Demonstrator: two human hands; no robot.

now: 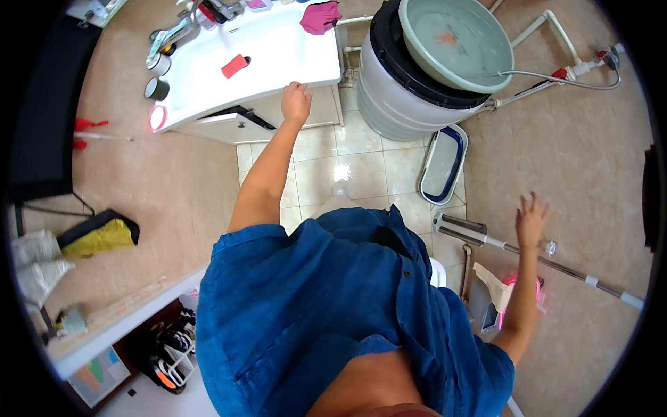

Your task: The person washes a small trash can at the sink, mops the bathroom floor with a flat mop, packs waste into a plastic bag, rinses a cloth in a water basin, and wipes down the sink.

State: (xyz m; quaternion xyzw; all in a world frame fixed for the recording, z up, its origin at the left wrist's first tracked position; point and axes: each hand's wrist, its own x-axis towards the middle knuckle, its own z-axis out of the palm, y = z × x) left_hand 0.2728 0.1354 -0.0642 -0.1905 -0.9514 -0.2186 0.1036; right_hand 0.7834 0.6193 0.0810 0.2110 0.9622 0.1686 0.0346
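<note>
My left hand is stretched forward at the front edge of the white washbasin. Its fingers are loosely bent and partly hidden, and nothing shows in them. A red sponge lies in the basin beside the drain. Out to the right, my right hand hangs with its fingers spread and holds nothing. Nearest to it is a mop with a long pole leaning along the wall side; whether the hand touches it I cannot tell.
A green basin of water sits on a large white barrel with a black rim. A folding tub stands against the right wall. The cabinet door is ajar. A pink cloth and several cups line the washbasin.
</note>
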